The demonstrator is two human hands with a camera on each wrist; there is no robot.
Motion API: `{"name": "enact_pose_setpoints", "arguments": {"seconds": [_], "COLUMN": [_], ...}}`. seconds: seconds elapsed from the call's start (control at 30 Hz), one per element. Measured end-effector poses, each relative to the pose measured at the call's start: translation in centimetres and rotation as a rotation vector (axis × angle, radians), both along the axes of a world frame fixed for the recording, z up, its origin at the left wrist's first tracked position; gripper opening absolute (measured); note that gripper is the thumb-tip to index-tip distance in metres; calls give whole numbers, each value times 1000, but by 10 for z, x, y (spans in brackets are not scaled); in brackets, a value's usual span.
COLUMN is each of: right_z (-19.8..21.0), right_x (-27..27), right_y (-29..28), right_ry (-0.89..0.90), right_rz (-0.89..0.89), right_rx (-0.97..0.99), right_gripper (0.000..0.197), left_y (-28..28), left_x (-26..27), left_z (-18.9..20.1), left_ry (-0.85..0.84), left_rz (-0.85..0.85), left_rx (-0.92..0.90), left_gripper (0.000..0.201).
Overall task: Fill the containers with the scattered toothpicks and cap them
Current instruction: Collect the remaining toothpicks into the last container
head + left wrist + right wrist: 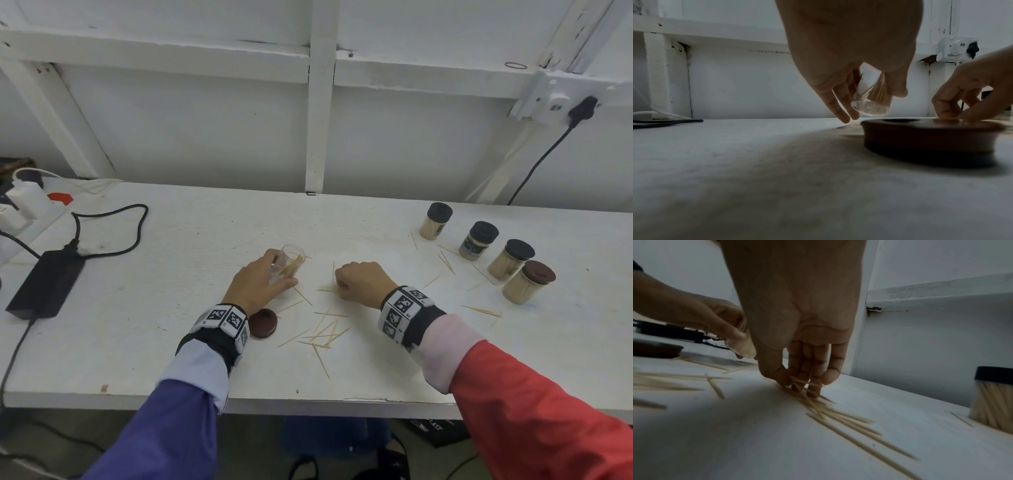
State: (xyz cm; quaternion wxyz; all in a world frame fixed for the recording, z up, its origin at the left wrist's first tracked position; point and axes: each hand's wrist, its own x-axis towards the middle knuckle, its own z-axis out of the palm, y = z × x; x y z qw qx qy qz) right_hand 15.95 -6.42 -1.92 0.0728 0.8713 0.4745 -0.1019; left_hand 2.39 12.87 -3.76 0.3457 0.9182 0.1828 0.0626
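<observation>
My left hand (263,281) grips a clear open container (290,263) partly filled with toothpicks, tilted, its base just above the table (871,105). Its brown lid (262,322) lies flat by my left wrist (929,139). To the right, my right hand (359,282) is down on the table, thumb and fingers pinching a few toothpicks (803,382) from a small heap. More scattered toothpicks (325,334) lie in front of both hands and others (447,262) near the capped jars.
Several capped, filled containers (479,240) stand in a row at the right, one with a brown lid (529,281). A black power adapter (46,282) with cables lies at the left. The table's front edge (308,404) runs close to my forearms.
</observation>
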Motion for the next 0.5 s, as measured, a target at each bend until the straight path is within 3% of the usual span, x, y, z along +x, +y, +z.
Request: {"name": "enact_pose_setpoints", "arguments": {"seconds": [0.1,0.17,0.37,0.5], "right_z": [2,7,32,33], "right_x": [5,7,-5,-18], "right_y": [-2,-1,28,46], "right_ry": [85,200,840,976], "right_rz": [-79,-158,-360,-349], "right_rx": [158,389,1134,1306], "right_gripper": [12,13,5,3], "left_y": [1,1,1,2], "left_x": [0,0,1,2], "left_z": [-1,-1,-1,-2], "left_ry": [8,12,-2,1], "left_rz": [2,0,-18,-17], "left_rx": [-6,0,8,3], "left_gripper": [49,49,43,46]}}
